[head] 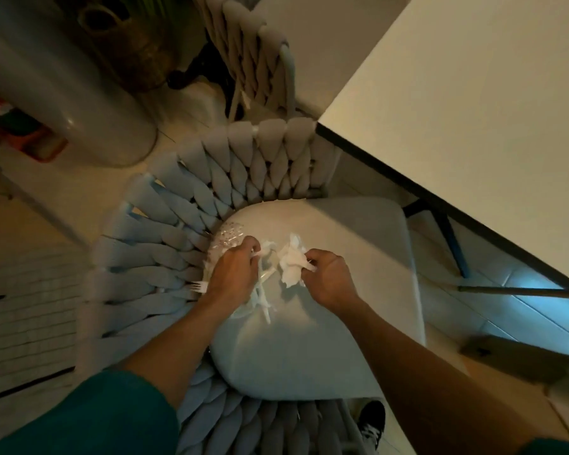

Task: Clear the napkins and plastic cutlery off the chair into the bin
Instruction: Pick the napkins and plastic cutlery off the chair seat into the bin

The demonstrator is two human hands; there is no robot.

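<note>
Head view, looking down on the pale grey cushioned seat (326,323) of a chair with a thick woven rope back (184,224). Both hands low over the seat.

Left hand (232,277) curled closed on a bundle of white plastic cutlery (262,300); thin handles sticking out below the palm toward the seat front. Under and behind this hand, a crumpled clear plastic wrapper (229,233) lying at the seat's back edge. Just left of the wrist, one loose white plastic fork (196,286) resting against the rope weave, not held.

Right hand (329,280) pinched shut on a crumpled white paper napkin (291,264); napkin between the two hands, touching the right fingers, close to the cutlery but seemingly apart from it.

Step in hand, by judgement: gathering everything into two firm handfuls before lifting. Better to squeeze the napkin into a tight ball so that no piece drops, and to turn the cutlery handles parallel so the bundle does not fan out. Loose fork by the weave likely to be forgotten; worth picking up too. Wrapper thin and slippery, probably needing a separate pinch.

No bin visible here; carrying still to come.
</note>
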